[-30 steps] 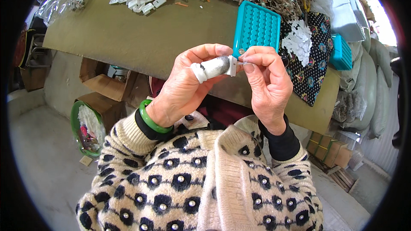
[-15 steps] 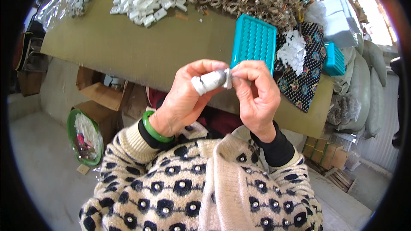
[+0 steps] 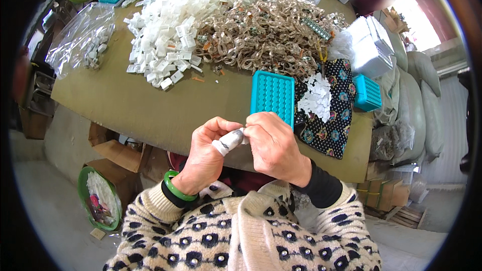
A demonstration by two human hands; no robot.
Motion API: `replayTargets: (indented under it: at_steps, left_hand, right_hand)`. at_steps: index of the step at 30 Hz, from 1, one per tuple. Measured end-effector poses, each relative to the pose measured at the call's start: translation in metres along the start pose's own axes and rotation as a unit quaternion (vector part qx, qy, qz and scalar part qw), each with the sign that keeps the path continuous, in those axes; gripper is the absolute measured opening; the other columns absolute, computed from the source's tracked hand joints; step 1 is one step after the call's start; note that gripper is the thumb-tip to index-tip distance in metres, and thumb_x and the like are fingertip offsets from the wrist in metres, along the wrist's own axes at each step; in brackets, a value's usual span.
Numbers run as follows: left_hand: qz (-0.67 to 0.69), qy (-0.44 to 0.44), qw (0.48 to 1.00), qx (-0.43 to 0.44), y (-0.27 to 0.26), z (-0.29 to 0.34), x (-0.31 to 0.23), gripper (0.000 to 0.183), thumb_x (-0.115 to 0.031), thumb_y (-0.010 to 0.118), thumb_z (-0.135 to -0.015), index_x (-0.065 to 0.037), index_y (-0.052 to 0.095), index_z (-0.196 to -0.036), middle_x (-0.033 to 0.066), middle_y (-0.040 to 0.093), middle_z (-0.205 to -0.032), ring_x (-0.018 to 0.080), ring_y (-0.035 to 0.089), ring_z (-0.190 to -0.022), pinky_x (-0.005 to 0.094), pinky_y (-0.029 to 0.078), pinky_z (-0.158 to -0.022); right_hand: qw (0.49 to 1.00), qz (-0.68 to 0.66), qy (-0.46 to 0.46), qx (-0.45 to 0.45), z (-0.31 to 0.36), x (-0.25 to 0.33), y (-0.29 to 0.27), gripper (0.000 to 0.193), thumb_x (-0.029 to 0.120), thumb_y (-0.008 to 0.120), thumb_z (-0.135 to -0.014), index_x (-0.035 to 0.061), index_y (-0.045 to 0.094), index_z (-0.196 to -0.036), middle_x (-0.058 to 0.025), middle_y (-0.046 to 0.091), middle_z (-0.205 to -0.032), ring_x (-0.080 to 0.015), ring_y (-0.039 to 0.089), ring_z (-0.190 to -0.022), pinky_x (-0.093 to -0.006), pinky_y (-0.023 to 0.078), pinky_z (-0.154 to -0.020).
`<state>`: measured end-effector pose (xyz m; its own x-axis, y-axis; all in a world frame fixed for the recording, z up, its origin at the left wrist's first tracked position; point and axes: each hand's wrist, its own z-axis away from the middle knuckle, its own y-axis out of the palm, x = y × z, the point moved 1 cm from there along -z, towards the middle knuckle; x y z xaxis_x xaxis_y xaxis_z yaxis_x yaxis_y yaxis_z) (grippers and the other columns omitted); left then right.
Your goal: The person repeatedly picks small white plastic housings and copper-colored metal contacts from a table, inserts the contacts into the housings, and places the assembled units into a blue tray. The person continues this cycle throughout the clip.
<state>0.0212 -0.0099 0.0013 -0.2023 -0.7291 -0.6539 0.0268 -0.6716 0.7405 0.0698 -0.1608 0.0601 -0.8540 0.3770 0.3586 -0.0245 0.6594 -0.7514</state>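
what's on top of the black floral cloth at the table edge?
A loose pile of small white flat pieces lies on the black floral-print cloth. A teal plastic grid tray overlaps its left edge. Whatever lies beneath the cloth is covered.

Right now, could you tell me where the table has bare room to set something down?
The bare table lies between the white clip pile, the teal tray and the near edge. The far side is crowded: tangled brown pieces, patterned cloth and plastic bag.
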Motion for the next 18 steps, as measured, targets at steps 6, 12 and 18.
replayTargets:
  at_steps: [6,12,18]
  left_hand:
    - [0.075,-0.086,0.993,0.027,-0.004,-0.009,-0.011,0.022,-0.014,0.062,-0.095,-0.001,0.060,-0.113,0.0145,0.066,-0.110,0.0249,0.071,-0.093,0.0369,0.062,-0.075]
    - [0.041,-0.083,0.996,0.004,-0.001,-0.022,-0.012,0.015,-0.008,0.059,-0.097,-0.001,0.062,-0.110,0.0173,0.068,-0.105,0.0274,0.072,-0.090,0.0327,0.062,-0.072]
    - [0.002,-0.080,0.996,-0.040,0.003,-0.029,-0.010,0.015,-0.006,0.054,-0.099,-0.001,0.062,-0.111,0.0189,0.068,-0.106,0.0274,0.072,-0.090,0.0326,0.061,-0.073]
  right_hand:
    - [0.988,-0.066,0.135,-0.020,-0.013,-0.064,-0.033,0.005,0.002,0.065,-0.084,0.0016,0.060,-0.086,-0.0120,0.058,-0.081,-0.0296,0.060,-0.073,-0.0372,0.049,-0.064]
    - [0.958,0.157,0.201,-0.133,-0.024,-0.161,-0.060,0.006,0.004,0.064,-0.087,-0.0003,0.063,-0.091,-0.0129,0.061,-0.087,-0.0290,0.062,-0.075,-0.0380,0.050,-0.068]
    - [0.969,0.079,0.233,0.006,-0.026,-0.198,-0.049,0.017,0.012,0.069,-0.083,0.0032,0.069,-0.098,-0.0146,0.064,-0.091,-0.0295,0.065,-0.082,-0.0377,0.051,-0.075]
